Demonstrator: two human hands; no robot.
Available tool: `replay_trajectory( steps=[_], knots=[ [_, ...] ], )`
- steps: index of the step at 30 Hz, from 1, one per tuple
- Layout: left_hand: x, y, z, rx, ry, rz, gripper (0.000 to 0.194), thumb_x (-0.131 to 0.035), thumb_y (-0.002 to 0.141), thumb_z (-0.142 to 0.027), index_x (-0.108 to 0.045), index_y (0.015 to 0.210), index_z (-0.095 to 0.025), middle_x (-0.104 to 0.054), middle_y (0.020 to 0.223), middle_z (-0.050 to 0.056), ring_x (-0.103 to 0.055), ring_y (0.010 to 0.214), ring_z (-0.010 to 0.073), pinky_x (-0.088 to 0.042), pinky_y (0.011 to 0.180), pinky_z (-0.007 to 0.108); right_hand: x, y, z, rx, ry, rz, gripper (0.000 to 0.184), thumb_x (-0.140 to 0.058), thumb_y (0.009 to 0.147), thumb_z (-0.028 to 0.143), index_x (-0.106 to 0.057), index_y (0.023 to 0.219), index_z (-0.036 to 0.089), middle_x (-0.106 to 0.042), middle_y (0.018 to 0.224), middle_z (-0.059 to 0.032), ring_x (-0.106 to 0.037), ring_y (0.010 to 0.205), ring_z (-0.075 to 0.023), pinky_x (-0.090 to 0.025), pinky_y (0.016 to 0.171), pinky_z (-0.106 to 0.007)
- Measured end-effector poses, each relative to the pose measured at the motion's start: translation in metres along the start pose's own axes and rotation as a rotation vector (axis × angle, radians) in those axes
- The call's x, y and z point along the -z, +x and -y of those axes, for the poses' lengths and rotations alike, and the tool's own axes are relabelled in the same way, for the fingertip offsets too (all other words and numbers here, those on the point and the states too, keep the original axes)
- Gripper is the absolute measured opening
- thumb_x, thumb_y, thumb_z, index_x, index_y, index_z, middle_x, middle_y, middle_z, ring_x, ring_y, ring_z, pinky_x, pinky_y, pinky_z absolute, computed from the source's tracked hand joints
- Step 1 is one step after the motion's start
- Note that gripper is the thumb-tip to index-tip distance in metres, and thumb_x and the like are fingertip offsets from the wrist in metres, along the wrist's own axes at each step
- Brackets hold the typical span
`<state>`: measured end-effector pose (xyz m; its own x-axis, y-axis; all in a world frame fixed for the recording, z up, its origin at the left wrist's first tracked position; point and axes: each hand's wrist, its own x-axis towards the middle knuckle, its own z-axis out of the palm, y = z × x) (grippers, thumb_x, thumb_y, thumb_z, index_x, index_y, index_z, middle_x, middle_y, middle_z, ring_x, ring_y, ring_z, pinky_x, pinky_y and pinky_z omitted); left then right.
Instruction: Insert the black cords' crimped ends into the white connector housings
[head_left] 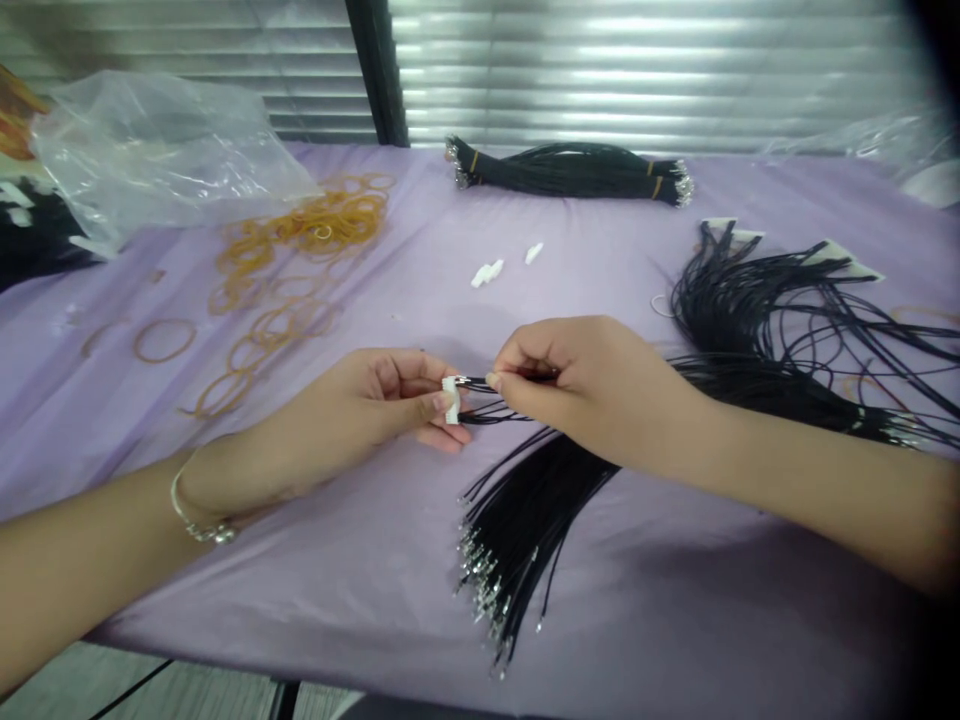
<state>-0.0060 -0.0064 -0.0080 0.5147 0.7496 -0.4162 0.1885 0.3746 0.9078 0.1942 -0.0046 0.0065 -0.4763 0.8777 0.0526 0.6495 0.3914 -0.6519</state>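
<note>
Holding white connector (451, 400), black wires (487, 418)

No text, label, brand, number or sign can be read anywhere in view.
</note>
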Motion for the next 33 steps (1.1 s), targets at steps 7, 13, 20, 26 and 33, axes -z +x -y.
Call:
replay_trajectory(
  steps=[7, 13, 20, 26, 33],
  knots=[
    [0.0002, 0.0012, -0.0005, -0.015, 0.003, 0.008, 0.011, -0.062, 0.081, -0.021, -0.064, 0.085, -0.012, -0.065, 0.080, 0.002, -0.065, 0.074, 0.0111, -0.054, 0.073, 0.020, -0.0034, -0.0005, 0.0002, 0.027, -0.031, -0.023, 0.013, -0.050, 0.075, 0.018, -0.059, 0.066, 0.016, -0.057, 0.059, 0.0067, -0.046, 0.052, -0.0023, -0.033, 0.049, -0.017],
    [0.0005, 0.0008, -0.0007, -0.001, -0.027, 0.006, 0.011, -0.063, 0.081, -0.021, -0.064, 0.087, -0.012, -0.065, 0.082, 0.001, -0.065, 0.075, 0.0103, -0.054, 0.073, 0.019, -0.0047, -0.0022, -0.0006, 0.058, -0.059, -0.070, 0.011, -0.052, 0.073, 0.016, -0.058, 0.064, 0.015, -0.058, 0.061, 0.0050, -0.048, 0.055, -0.0034, -0.033, 0.053, -0.018],
    [0.0000, 0.0005, -0.0017, 0.010, -0.033, -0.001, 0.008, -0.063, 0.081, -0.019, -0.064, 0.085, -0.012, -0.065, 0.081, 0.001, -0.065, 0.074, 0.0102, -0.054, 0.072, 0.018, -0.0069, -0.0026, -0.0013, 0.089, -0.056, -0.111, 0.009, -0.054, 0.072, 0.015, -0.059, 0.065, 0.015, -0.059, 0.062, 0.0029, -0.048, 0.055, -0.0051, -0.034, 0.055, -0.019],
    [0.0011, 0.0019, -0.0004, 0.026, -0.037, -0.012, 0.010, -0.063, 0.080, -0.019, -0.063, 0.086, -0.011, -0.066, 0.084, 0.004, -0.066, 0.074, 0.0123, -0.054, 0.072, 0.021, -0.0096, -0.0026, -0.0007, 0.071, -0.014, -0.097, 0.011, -0.053, 0.074, 0.016, -0.059, 0.064, 0.015, -0.058, 0.060, 0.0040, -0.047, 0.055, -0.0039, -0.034, 0.053, -0.017],
    [0.0000, 0.0002, -0.0008, 0.038, -0.026, 0.003, 0.013, -0.063, 0.081, -0.022, -0.062, 0.088, -0.011, -0.066, 0.085, 0.004, -0.065, 0.077, 0.0119, -0.054, 0.075, 0.021, -0.0076, -0.0032, -0.0006, -0.021, 0.128, -0.019, 0.013, -0.050, 0.074, 0.017, -0.057, 0.064, 0.015, -0.053, 0.054, 0.0065, -0.041, 0.050, -0.0012, -0.030, 0.045, -0.013]
  ],
)
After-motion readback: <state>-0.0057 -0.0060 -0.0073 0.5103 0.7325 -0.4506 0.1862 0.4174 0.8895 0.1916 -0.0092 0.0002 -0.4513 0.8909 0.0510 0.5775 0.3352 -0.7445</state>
